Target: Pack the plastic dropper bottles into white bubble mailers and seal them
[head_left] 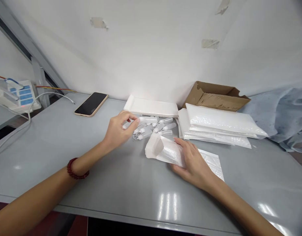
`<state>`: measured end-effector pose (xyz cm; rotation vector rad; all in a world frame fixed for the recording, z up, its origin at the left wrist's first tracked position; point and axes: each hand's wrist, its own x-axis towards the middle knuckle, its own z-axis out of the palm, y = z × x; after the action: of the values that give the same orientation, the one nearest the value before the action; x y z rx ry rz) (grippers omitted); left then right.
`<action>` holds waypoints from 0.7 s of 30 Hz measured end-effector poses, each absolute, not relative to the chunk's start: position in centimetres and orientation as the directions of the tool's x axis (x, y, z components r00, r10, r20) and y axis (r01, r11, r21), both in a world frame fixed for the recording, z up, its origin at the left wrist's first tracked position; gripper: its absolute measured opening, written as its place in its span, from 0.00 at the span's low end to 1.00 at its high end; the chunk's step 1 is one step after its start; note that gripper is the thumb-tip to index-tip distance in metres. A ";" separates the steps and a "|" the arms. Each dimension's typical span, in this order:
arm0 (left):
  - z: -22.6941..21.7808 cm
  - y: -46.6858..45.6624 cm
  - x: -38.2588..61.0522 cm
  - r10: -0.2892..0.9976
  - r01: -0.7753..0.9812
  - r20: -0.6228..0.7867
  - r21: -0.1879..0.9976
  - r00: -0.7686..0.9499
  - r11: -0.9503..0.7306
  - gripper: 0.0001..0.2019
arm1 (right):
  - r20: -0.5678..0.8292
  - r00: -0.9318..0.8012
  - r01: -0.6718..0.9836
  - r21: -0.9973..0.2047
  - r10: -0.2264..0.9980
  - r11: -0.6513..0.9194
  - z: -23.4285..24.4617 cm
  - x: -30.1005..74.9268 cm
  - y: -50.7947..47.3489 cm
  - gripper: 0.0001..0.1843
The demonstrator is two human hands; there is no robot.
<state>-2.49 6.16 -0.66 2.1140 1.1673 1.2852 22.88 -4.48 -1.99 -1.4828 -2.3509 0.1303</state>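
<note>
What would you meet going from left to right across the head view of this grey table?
Power strip → phone → small bottles → stack of white mailers → blue cloth.

Bright, soft-shadowed — perhaps slight edge distortion.

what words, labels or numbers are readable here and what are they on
No text is readable.
Cardboard box: dark print on the flap, too blurred to read.
White device at far left: blue labels, too small to read.
Phone: dark screen, no text.
Bubble mailer in the right hand, small bottle in the left hand: no print visible.
</note>
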 end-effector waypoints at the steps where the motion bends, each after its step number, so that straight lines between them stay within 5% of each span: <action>1: -0.3 5.9 -2.8 0.838 0.395 0.502 0.740 0.215 -0.545 0.07 | 0.248 -0.383 0.857 -0.264 0.890 0.442 -2.0 22.9 -4.5 0.35; 5: 0.8 5.1 -3.6 0.802 0.256 0.485 0.774 0.349 -0.579 0.10 | 0.254 -0.368 0.861 -0.271 0.894 0.431 -2.2 22.9 -4.4 0.36; 14: 0.2 1.8 -1.0 0.464 0.161 0.337 0.642 0.820 -0.750 0.09 | 0.292 -0.375 0.833 -0.311 0.880 0.458 -2.2 22.1 -5.0 0.41; 21: -0.1 1.0 -0.4 0.369 0.113 0.317 0.606 0.874 -0.787 0.13 | 0.262 -0.450 0.814 -0.274 0.854 0.513 -1.8 22.1 -4.9 0.42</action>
<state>-0.42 0.99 -0.13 2.4452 0.3475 0.5698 22.09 -4.94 -1.76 -1.3823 -2.3941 0.1528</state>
